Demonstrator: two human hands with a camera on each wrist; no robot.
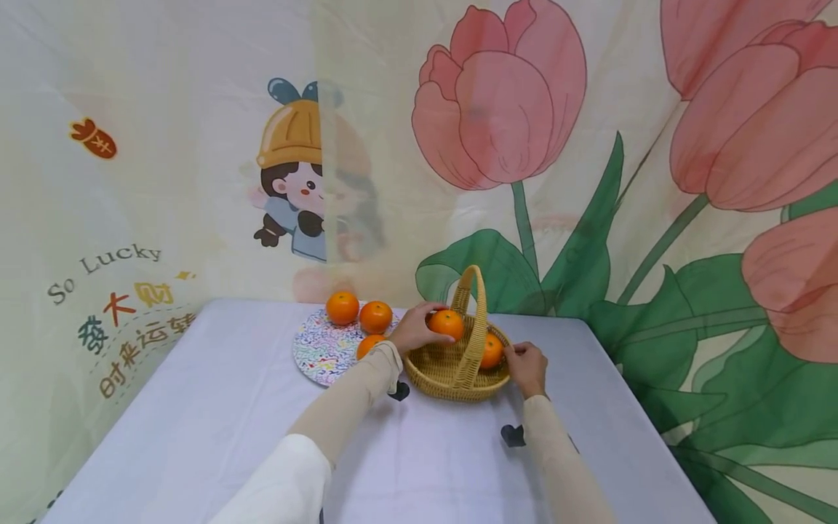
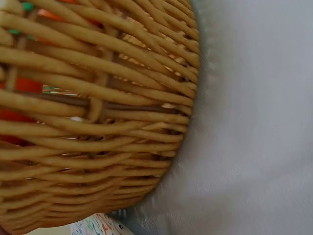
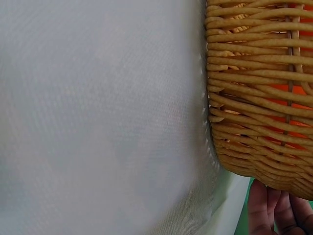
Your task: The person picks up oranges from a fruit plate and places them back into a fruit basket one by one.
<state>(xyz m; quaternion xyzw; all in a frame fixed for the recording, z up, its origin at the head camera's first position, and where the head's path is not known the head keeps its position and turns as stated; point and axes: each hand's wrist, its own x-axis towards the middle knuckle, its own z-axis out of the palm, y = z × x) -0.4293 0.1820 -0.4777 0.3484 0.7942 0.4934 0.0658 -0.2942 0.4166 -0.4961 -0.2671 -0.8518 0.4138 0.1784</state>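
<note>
A wicker basket point(image 1: 452, 389) with a tall arched handle stands on the table. Over its left half my left hand point(image 1: 419, 329) grips an orange point(image 1: 447, 325) between thumb and fingers. Another orange point(image 1: 491, 351) lies inside, right of the handle. My right hand point(image 1: 527, 366) pinches the basket's right rim. In the left wrist view the woven side of the basket point(image 2: 98, 122) hides the left hand. The right wrist view has the fingers point(image 3: 258, 208) of the right hand at the basket's rim point(image 3: 264, 122).
Left of the basket sits a round speckled plate point(image 1: 317, 353) bearing oranges point(image 1: 342, 308), one partly behind the left arm. A white cloth point(image 1: 196, 437) covers the table. Behind it hangs a printed curtain point(image 1: 366, 58) with tulips and a cartoon figure.
</note>
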